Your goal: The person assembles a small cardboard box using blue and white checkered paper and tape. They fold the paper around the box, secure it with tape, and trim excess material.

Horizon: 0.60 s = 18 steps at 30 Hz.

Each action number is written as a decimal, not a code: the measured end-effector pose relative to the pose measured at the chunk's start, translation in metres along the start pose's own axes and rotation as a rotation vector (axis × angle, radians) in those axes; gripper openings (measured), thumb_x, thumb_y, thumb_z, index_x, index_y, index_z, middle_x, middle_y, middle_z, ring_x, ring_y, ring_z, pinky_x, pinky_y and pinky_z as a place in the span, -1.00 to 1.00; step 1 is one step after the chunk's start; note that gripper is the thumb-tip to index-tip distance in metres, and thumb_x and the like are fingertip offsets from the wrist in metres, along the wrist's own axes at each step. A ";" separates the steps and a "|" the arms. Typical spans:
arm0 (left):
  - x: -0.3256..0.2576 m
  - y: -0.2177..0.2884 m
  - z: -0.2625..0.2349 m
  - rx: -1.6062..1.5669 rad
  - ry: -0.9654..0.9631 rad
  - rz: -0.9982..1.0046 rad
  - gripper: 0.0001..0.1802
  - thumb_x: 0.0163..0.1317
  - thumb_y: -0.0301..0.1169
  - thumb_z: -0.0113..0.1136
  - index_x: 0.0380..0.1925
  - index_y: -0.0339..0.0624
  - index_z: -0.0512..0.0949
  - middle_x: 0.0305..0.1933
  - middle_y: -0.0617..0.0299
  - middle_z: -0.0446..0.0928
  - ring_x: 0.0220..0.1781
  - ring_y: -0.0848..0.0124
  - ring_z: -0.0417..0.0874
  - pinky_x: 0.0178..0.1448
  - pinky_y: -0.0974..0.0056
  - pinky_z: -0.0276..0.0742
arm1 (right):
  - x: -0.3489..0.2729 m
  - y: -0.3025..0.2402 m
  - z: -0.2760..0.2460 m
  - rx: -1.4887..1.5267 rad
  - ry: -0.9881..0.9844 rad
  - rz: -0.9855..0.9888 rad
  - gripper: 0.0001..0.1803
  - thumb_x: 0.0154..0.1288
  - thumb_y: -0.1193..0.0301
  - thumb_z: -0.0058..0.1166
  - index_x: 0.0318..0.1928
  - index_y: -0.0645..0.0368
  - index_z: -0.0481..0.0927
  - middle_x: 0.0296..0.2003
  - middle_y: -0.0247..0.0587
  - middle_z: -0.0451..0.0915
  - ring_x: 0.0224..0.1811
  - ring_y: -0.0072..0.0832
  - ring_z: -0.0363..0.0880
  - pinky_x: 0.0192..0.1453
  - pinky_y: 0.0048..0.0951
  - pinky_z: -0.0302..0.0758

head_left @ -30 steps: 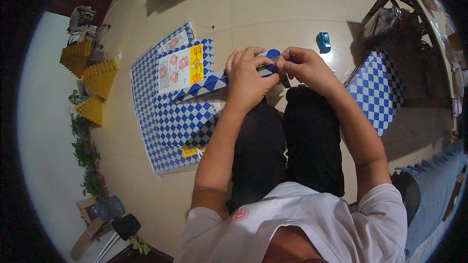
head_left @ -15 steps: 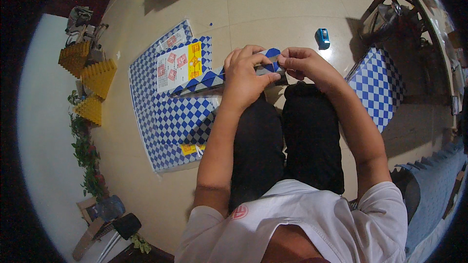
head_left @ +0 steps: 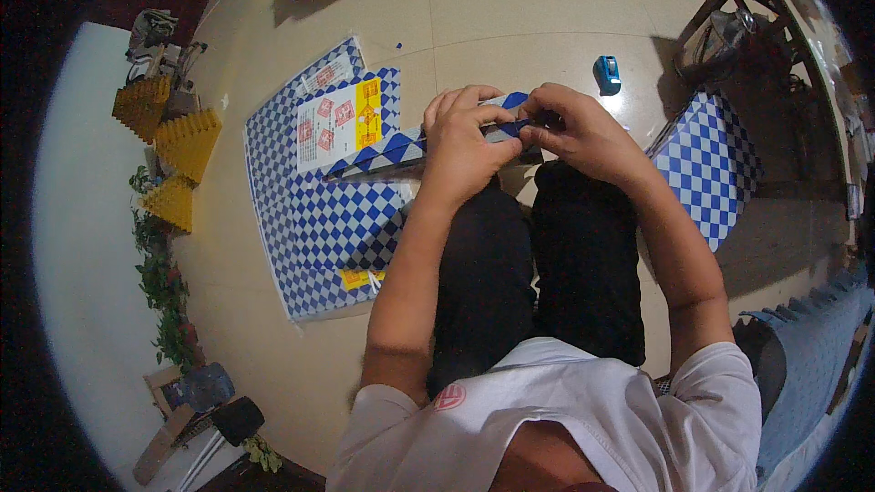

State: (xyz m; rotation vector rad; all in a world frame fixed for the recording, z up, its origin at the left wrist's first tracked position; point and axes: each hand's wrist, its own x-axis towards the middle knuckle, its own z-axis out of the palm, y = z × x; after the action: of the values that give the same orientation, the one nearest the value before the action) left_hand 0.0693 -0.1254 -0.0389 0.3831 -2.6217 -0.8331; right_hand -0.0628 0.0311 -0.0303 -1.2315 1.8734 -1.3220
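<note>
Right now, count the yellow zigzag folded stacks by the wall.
3: the top stack, the middle stack and the lowest stack, all along the left wall; more may be hidden.

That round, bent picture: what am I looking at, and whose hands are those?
No robot here. A camera worn on a person's head looks down, and its wide lens bends the edges. The person sits above a tiled floor, dark trousers in the middle. The left hand and right hand together pinch a folded strip of blue-and-white checked paper. On the floor to the left lie flat checked sheets with a printed leaflet on top. Another checked piece lies to the right, a small blue gadget beyond the hands, and yellow folded shapes at far left.
</note>
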 end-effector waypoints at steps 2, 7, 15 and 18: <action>0.000 0.000 0.001 0.001 -0.011 0.004 -0.67 -0.12 -0.26 0.49 -0.28 -0.04 0.76 0.16 0.22 0.59 0.34 0.12 0.43 0.52 0.06 0.06 | 0.000 0.005 0.001 0.038 0.001 -0.023 -0.76 0.29 0.45 0.28 -0.09 0.30 0.60 -0.27 -0.09 0.62 -0.22 -0.35 0.64 -0.11 -0.36 0.58; 0.001 0.001 0.002 0.026 -0.029 0.025 -0.68 -0.12 -0.25 0.48 -0.29 -0.04 0.76 0.17 0.20 0.58 0.35 0.11 0.43 0.55 0.01 0.02 | -0.002 0.011 0.004 0.074 0.013 -0.069 -0.77 0.28 0.45 0.28 -0.10 0.27 0.61 -0.23 -0.11 0.62 -0.16 -0.33 0.65 -0.05 -0.33 0.58; 0.001 0.001 0.005 0.000 -0.032 0.011 -0.68 -0.13 -0.28 0.46 -0.30 -0.07 0.76 0.16 0.19 0.58 0.36 0.21 0.45 0.64 -0.02 -0.17 | -0.002 0.012 0.008 0.047 0.033 0.032 -0.75 0.29 0.41 0.28 -0.10 0.29 0.60 -0.27 -0.16 0.60 -0.20 -0.41 0.62 -0.09 -0.38 0.56; 0.003 0.004 0.003 -0.001 -0.046 -0.003 -0.68 -0.14 -0.29 0.47 -0.30 -0.07 0.76 0.17 0.17 0.58 0.37 0.24 0.46 0.65 -0.02 -0.20 | -0.002 0.015 0.010 0.217 0.021 0.106 -0.79 0.31 0.44 0.26 -0.12 0.30 0.61 -0.28 -0.23 0.62 -0.21 -0.51 0.60 -0.09 -0.42 0.55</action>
State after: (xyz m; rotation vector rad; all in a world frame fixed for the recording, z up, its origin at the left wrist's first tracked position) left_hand 0.0652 -0.1214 -0.0379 0.3720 -2.6636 -0.8548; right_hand -0.0594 0.0298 -0.0485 -0.9983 1.7312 -1.4412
